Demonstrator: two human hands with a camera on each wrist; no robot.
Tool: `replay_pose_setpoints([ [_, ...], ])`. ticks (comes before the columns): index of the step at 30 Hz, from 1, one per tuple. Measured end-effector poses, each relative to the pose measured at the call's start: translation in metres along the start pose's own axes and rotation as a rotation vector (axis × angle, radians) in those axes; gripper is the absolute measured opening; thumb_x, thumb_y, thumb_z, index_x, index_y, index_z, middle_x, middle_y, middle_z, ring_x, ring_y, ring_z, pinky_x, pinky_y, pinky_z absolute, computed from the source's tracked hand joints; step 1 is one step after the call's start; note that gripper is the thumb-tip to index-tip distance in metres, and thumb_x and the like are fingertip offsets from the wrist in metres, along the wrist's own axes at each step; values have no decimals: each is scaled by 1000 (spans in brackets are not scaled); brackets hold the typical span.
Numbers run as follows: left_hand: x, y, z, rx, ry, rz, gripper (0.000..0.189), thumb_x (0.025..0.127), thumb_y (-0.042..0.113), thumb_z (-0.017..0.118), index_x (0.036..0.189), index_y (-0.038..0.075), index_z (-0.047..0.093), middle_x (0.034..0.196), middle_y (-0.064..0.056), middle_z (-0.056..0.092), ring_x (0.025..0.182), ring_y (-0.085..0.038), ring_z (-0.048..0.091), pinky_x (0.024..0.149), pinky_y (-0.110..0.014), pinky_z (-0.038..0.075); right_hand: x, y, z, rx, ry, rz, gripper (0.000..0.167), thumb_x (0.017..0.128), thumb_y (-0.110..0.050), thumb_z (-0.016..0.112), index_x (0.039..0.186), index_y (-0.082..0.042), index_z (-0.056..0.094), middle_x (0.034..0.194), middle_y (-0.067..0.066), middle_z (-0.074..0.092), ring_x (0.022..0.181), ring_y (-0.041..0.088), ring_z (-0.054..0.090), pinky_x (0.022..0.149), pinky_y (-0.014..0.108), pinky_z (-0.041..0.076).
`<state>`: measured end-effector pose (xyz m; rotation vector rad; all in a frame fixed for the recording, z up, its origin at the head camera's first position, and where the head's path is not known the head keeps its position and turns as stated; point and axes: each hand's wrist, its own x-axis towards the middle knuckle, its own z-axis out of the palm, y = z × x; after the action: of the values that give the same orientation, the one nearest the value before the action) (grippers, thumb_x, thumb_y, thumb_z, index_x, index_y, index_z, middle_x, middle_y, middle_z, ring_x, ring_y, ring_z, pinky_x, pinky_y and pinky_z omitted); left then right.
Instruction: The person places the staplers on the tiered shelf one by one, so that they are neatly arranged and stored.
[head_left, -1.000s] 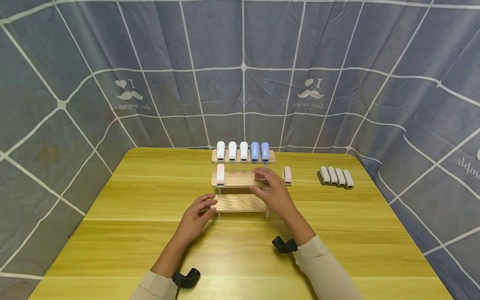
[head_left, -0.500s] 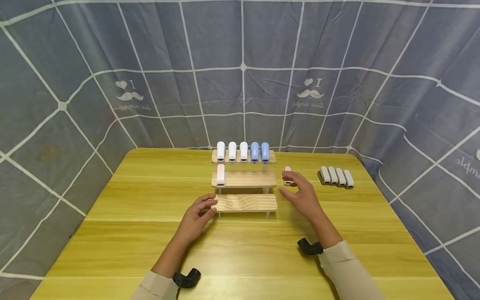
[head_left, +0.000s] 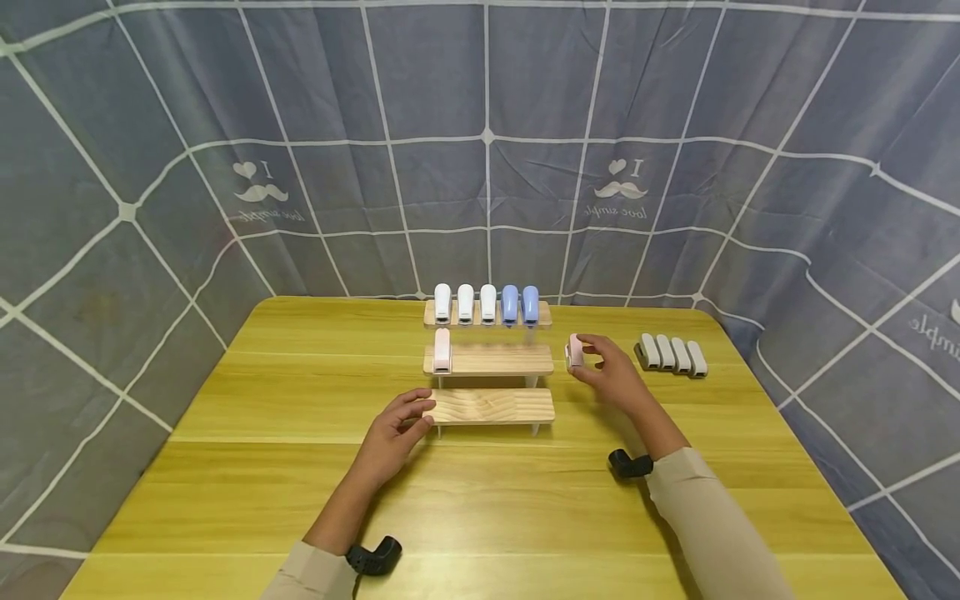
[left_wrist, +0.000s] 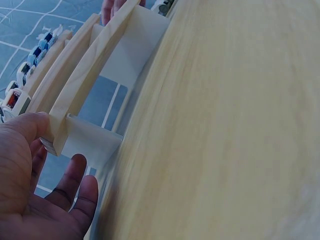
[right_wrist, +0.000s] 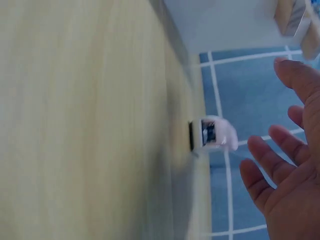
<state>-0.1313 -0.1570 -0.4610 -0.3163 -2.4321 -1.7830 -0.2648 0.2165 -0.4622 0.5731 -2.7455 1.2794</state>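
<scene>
My left hand (head_left: 393, 433) holds the left end of the front wooden shelf (head_left: 491, 406) of a three-step display stand. In the left wrist view its thumb lies on the board's end (left_wrist: 59, 132), a finger passes behind, and two others hang below. My right hand (head_left: 618, 375) is at a pink stapler (head_left: 574, 352) standing right of the middle shelf (head_left: 502, 360). The right wrist view shows that hand (right_wrist: 295, 170) with spread fingers, apart from the stapler (right_wrist: 215, 134). Another pink stapler (head_left: 442, 350) stands at the middle shelf's left end.
Three white staplers (head_left: 465, 304) and two blue staplers (head_left: 520, 305) line the back shelf (head_left: 431, 313). Several grey-white staplers (head_left: 672, 354) stand in a row on the table (head_left: 262, 467) at right. A grey curtain (head_left: 420, 183) hangs behind.
My right hand has moved right, from over the middle shelf to the loose pink stapler, where its thumb and fingers now lie about it. The left hand has stayed at the front shelf.
</scene>
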Motion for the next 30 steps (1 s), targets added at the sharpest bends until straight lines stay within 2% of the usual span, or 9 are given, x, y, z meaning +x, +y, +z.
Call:
replay_pose_setpoints([
  [7, 1, -1, 0, -6, 2, 4, 25, 97, 1, 62, 120, -8, 66, 140, -18, 53, 123, -37, 54, 97, -54, 46, 15, 15, -3, -74, -58, 41, 68, 93, -21, 72, 149, -2, 40, 151, 23, 38, 131, 43, 44, 100, 59, 41],
  [14, 1, 0, 0, -3, -2, -6, 26, 97, 2, 62, 121, -8, 66, 140, -18, 53, 122, -36, 55, 97, -53, 47, 20, 25, -3, -58, -110, 46, 73, 93, -20, 72, 151, 1, 34, 152, 26, 34, 131, 46, 42, 100, 61, 40],
  [21, 8, -39, 2, 4, 7, 4, 27, 97, 12, 66, 122, 2, 69, 141, -5, 54, 122, -28, 56, 97, -46, 48, 28, 31, -1, -49, -148, 73, 77, 94, -19, 71, 155, -1, 27, 153, 25, 31, 128, 44, 46, 101, 58, 41],
  [24, 8, -33, 3, 6, 16, -2, 26, 97, 7, 65, 122, -2, 68, 141, -10, 54, 123, -32, 55, 98, -50, 47, 31, 34, 0, -55, -151, 59, 76, 94, -15, 71, 154, 2, 27, 146, 28, 37, 123, 43, 51, 99, 57, 42],
  [27, 4, -19, 3, 8, 17, -2, 26, 97, 3, 63, 121, -6, 67, 140, -15, 53, 123, -36, 55, 97, -53, 46, 32, 36, 2, -44, -149, 57, 75, 93, -12, 71, 153, 3, 28, 141, 29, 43, 119, 43, 53, 98, 56, 43],
  [30, 1, -4, 1, 15, 10, -14, 25, 97, 1, 63, 120, -8, 66, 140, -17, 53, 123, -37, 54, 97, -53, 46, 33, 37, 3, -33, -153, 50, 75, 93, -10, 69, 153, 5, 27, 143, 29, 42, 120, 44, 53, 99, 56, 42],
])
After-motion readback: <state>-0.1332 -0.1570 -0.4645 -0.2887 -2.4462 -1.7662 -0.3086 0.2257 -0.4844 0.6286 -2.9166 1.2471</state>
